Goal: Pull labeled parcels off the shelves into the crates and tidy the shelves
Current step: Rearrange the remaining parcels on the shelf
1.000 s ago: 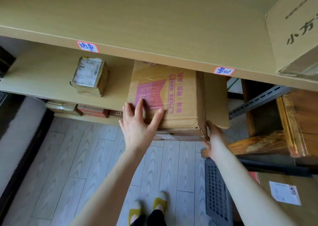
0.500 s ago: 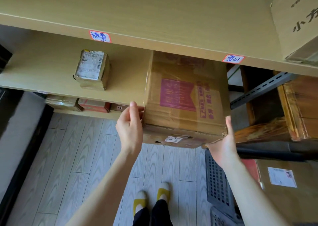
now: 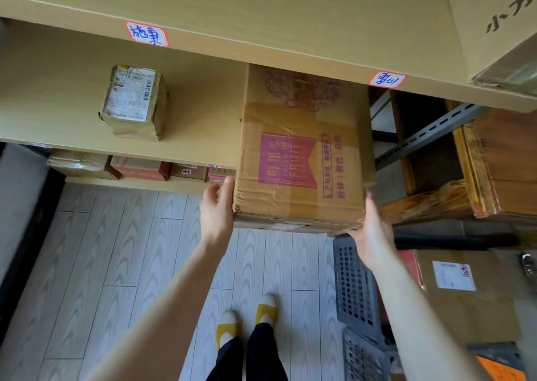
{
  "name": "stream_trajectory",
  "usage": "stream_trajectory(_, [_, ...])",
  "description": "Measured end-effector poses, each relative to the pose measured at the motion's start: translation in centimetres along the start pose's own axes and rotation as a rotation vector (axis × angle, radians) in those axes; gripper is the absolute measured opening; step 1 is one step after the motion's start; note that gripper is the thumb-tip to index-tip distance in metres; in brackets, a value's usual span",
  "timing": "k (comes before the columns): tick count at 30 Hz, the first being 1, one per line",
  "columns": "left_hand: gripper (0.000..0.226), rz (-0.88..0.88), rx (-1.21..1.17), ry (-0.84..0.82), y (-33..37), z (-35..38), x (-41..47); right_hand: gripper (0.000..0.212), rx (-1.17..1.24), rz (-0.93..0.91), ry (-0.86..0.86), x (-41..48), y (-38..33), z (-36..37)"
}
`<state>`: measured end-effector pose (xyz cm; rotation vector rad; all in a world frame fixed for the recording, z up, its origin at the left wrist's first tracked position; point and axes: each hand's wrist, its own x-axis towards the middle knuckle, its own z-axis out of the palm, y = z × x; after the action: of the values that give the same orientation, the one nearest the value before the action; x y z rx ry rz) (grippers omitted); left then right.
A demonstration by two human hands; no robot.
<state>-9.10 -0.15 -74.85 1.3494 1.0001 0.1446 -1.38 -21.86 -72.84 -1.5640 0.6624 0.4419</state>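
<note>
Creased, taped cardboard fruit box [image 3: 302, 154] overhangs the middle shelf [image 3: 189, 96] edge, left hand [image 3: 216, 206] and right hand [image 3: 369, 229] clamped on its near corners; looks bulky, probably weighty, walls soft, so grip low under the bottom edge.

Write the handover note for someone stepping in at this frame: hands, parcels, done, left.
Left hand grips the fruit box at its left front corner; right hand supports its right front corner.
The box overhangs the middle shelf, not yet clear of it.
The small labeled parcel sits on that shelf, untouched.
The grey crate stands on the floor at right.
Left: lower the box into the crate, then the small parcel.
</note>
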Motion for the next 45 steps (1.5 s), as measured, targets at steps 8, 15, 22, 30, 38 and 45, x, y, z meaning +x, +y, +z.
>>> stream_trajectory(8, [0.037, 0.092, 0.012, -0.258, 0.6, 0.2, 0.5, 0.101, -0.186, 0.005, -0.008, 1.3, -0.9, -0.7])
stream_trajectory(15, [0.065, 0.261, 0.245, 0.004, 2.0, -1.7, 0.5, 0.038, 0.075, -0.001, -0.154, 1.1, 2.7, -0.9])
stream_trajectory(22, [0.066, -0.027, 0.212, -0.031, 2.6, -2.6, 1.6, 0.032, -0.230, -0.102, -0.024, 1.8, 0.9, -0.8])
stream_trajectory(30, [0.029, 0.086, 0.169, -0.081, 1.4, 0.0, -0.9, 0.045, -0.096, 0.090, -0.177, 0.5, 0.7, -1.0])
stream_trajectory(38, [0.028, -0.109, 0.138, -0.300, 2.0, 1.8, -1.8, 0.057, -0.141, 0.308, -0.168, 0.9, 0.2, -2.8])
stream_trajectory(45, [0.017, -0.023, -0.087, -0.269, 5.4, 9.8, -0.8, 0.017, 0.359, -0.104, -0.115, 2.5, -2.8, -5.9])
